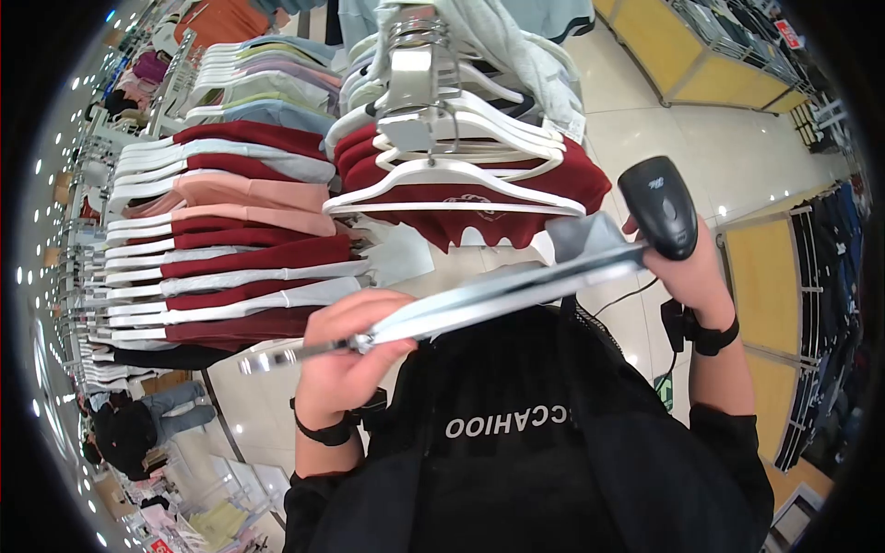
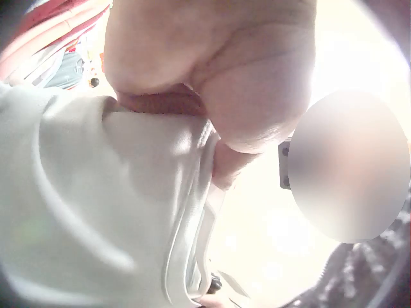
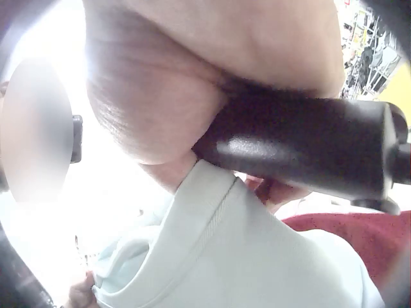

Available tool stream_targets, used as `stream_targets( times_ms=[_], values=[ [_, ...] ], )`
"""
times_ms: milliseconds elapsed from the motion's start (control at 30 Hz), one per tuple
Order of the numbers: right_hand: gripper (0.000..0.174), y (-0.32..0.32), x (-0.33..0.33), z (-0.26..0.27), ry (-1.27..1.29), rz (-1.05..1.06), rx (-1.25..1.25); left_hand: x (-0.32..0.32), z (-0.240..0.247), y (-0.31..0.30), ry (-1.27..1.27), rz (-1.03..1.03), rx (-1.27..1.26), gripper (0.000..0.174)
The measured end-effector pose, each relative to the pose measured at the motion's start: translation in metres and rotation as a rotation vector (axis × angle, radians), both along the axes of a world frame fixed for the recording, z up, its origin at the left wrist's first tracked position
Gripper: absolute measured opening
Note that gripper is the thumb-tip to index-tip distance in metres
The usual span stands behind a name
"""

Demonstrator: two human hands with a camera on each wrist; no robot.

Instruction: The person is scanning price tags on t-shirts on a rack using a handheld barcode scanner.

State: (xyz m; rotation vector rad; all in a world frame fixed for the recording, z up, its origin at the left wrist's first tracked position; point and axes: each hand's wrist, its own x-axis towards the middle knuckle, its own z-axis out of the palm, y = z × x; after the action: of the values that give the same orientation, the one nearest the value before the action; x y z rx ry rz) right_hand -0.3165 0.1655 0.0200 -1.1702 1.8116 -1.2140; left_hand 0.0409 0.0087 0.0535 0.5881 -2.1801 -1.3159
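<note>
My left hand (image 1: 355, 350) grips a pale blue garment (image 1: 498, 300) near its collar end, where a metal hanger hook (image 1: 267, 358) sticks out past the fingers. Stretched across in front of my body, the garment is seen almost edge-on. At its other end my right hand (image 1: 691, 276) holds a black barcode scanner (image 1: 656, 207), and the garment's hem (image 3: 205, 192) runs up to the thumb and fingers of that same hand. In the left wrist view the cloth (image 2: 109, 192) hangs pale and smooth below the hand. The scanner's handle (image 3: 302, 147) lies in the right palm.
Dark red tops (image 1: 470, 207) on white hangers (image 1: 452, 175) hang from a rack just ahead. Rows of red, pink and grey garments (image 1: 258, 240) line the left. Shelving with trousers (image 1: 820, 304) stands right. Another person (image 1: 138, 424) is at lower left.
</note>
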Motion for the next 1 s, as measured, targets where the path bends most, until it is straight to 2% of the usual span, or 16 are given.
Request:
stream_targets(
  times_ms=[67, 133, 267, 333, 400, 467, 533, 567, 600, 667, 700, 733, 800, 833, 900, 1000],
  values=[
    [0.037, 0.001, -0.006, 0.006, -0.039, -0.078, 0.048, -0.005, -0.003, -0.002, 0.011, -0.008, -0.031, 0.024],
    [0.035, 0.002, -0.008, 0.009, 0.041, -0.070, 0.072, -0.007, -0.006, 0.000, -0.041, 0.120, 0.041, 0.024],
    [0.029, 0.001, 0.008, 0.012, 0.069, 0.000, 0.006, -0.024, -0.010, 0.005, -0.039, 0.153, 0.070, 0.023],
    [0.029, -0.005, 0.025, 0.020, 0.027, -0.018, -0.030, -0.037, -0.017, 0.007, 0.023, 0.110, 0.072, 0.022],
    [0.029, -0.010, 0.034, 0.025, -0.103, 0.036, 0.072, -0.049, -0.019, 0.009, -0.052, 0.019, -0.228, 0.022],
    [0.034, -0.009, 0.049, 0.030, -0.202, 0.005, 0.119, -0.059, -0.018, 0.010, -0.064, 0.000, -0.197, 0.021],
    [0.041, -0.005, 0.061, 0.030, -0.325, 0.046, -0.062, -0.065, -0.017, 0.009, -0.096, -0.036, -0.126, 0.019],
    [0.050, -0.002, 0.059, 0.035, -0.250, 0.186, -0.098, -0.063, -0.015, 0.004, -0.088, -0.039, -0.225, 0.020],
    [0.048, 0.004, 0.055, 0.042, -0.036, 0.221, -0.236, -0.054, -0.006, 0.008, -0.170, 0.026, -0.311, 0.021],
    [0.050, 0.021, 0.019, 0.043, 0.003, 0.197, -0.206, -0.053, -0.012, -0.007, 0.084, 0.032, -0.129, 0.020],
    [0.052, 0.021, 0.007, 0.052, 0.072, 0.206, -0.174, -0.046, -0.010, -0.009, 0.104, 0.060, -0.144, 0.021],
    [0.053, 0.016, -0.003, 0.067, 0.241, 0.254, -0.110, -0.041, -0.013, -0.011, 0.170, 0.089, -0.044, 0.023],
    [0.048, 0.011, -0.007, 0.063, 0.350, 0.075, -0.171, -0.034, -0.017, -0.017, 0.247, 0.086, -0.113, 0.026],
    [0.041, 0.007, -0.007, 0.067, 0.421, 0.189, -0.169, -0.033, -0.016, -0.019, 0.251, 0.084, -0.113, 0.026],
    [0.035, -0.009, -0.003, 0.066, 0.395, 0.343, -0.095, -0.032, -0.012, -0.021, 0.304, 0.071, -0.079, 0.028],
    [0.038, -0.016, 0.004, 0.060, 0.392, 0.392, -0.128, -0.029, -0.008, -0.021, 0.258, 0.084, -0.039, 0.030]
  ],
)
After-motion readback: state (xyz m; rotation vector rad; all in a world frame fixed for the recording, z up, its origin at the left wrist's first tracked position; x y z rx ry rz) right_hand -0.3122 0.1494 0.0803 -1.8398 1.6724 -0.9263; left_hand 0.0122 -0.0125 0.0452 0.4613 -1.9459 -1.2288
